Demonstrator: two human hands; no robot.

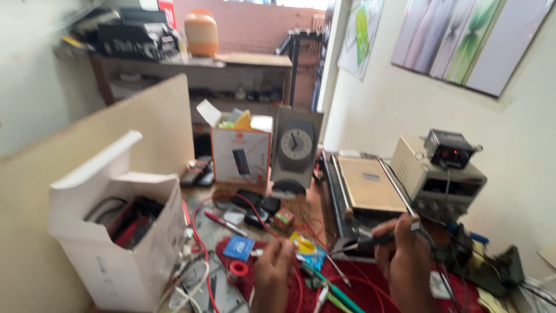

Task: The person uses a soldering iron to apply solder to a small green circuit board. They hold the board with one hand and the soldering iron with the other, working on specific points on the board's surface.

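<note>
My right hand is closed around a dark soldering iron whose thin tip points left, toward my left hand. At the bottom centre, my left hand has its fingers pinched together over a red mat; motion blur hides whether it grips anything. A yellow and blue packet lies just right of the left fingers. Green-handled tools and red wires rest on the mat between the two hands.
An open white cardboard box with cables stands at left. Behind the hands are a small phone box, a grey desk clock, a flat heating plate and a beige power supply. A red pen lies nearby.
</note>
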